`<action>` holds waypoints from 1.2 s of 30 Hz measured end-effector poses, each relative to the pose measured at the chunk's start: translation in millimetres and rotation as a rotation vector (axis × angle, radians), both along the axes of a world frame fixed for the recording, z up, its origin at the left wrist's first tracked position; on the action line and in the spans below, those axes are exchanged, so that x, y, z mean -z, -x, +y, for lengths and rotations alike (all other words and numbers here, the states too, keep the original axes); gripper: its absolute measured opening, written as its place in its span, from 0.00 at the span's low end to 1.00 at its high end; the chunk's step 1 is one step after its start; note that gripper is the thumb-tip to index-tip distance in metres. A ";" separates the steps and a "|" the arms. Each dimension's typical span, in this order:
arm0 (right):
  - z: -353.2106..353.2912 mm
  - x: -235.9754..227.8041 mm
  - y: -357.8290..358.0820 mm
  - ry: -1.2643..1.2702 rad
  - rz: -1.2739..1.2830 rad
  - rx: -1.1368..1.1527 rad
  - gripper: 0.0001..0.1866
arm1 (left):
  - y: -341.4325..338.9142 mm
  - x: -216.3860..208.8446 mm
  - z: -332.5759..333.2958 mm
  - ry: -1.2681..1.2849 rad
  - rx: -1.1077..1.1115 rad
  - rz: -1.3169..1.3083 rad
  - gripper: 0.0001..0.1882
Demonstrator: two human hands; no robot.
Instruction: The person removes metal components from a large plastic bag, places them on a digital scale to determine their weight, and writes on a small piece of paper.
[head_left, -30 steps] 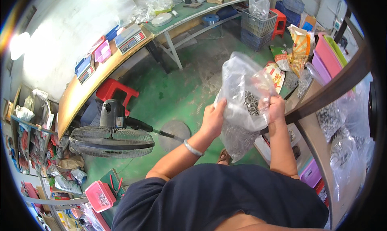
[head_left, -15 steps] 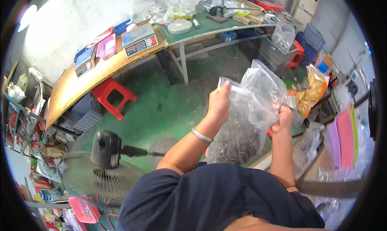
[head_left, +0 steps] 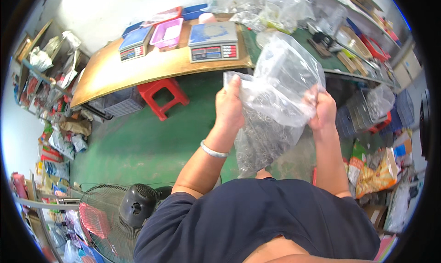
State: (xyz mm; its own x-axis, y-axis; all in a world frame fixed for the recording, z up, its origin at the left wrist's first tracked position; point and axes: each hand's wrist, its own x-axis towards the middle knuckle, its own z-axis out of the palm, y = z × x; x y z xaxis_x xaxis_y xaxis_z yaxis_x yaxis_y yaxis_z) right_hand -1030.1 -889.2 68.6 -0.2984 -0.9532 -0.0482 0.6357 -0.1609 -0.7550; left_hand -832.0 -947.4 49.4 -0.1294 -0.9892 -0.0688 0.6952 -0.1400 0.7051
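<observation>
between both hands, clear bag

A clear plastic bag of small metal rings hangs between both hands. Two scales' red-lit screens face out from the wooden bench; orange snack packets lie lower right.
</observation>
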 end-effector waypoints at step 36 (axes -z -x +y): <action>-765.8 -14.3 -456.5 0.367 1.083 -1.601 0.25 | -406.1 95.7 -433.6 0.094 -0.331 -0.478 0.11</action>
